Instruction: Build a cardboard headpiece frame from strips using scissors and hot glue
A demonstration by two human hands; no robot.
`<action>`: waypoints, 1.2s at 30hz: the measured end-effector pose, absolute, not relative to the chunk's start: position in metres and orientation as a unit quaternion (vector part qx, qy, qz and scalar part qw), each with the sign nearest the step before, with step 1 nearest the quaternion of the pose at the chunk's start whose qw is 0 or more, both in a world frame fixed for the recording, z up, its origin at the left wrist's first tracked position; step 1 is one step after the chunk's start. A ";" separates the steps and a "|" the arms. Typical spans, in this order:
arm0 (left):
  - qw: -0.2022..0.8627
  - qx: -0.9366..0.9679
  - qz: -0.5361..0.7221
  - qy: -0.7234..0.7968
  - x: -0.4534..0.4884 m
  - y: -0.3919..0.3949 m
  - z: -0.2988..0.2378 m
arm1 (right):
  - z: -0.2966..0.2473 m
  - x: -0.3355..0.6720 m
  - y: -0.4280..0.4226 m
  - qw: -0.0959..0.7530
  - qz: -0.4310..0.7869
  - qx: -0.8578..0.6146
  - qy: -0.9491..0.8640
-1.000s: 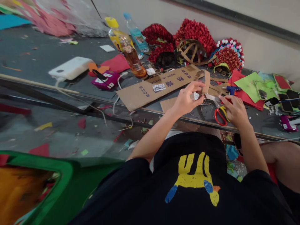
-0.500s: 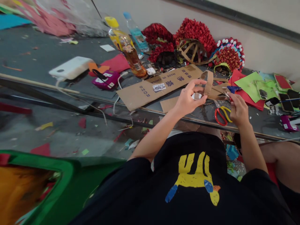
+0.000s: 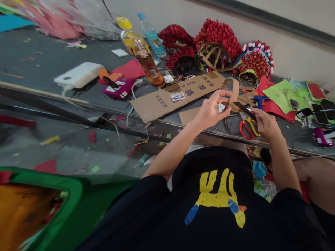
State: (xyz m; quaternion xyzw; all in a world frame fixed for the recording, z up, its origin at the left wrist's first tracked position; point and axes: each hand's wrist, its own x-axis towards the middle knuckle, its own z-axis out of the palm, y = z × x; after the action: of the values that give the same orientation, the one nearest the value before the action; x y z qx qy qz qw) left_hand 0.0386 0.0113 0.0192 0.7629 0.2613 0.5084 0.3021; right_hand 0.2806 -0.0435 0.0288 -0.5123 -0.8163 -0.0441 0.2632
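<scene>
Cardboard (image 3: 186, 100) near left hand (image 3: 212, 108) reads "MADE IN CHINA".

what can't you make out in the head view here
Head view: the dark strip's near end, hidden by the right hand.
Head view: the rest of the green bin, cut off by the picture's edges.
Head view: fine print on the cardboard's label, too small.

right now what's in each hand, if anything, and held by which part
The left hand pinches a curled cardboard strip near its lower part; the right hand holds a narrow dark strip, material unclear, by one end.
</scene>
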 end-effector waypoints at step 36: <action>0.289 0.595 0.655 0.365 0.028 0.027 -0.021 | -0.054 0.246 0.030 0.232 -0.070 -0.727 -0.643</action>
State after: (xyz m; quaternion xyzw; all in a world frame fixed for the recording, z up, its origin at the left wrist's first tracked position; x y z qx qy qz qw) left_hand 0.0283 0.0273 -0.0211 0.5947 0.3651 0.6554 0.2888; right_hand 0.2459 0.0303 -0.0545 -0.7268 -0.6428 -0.0704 0.2317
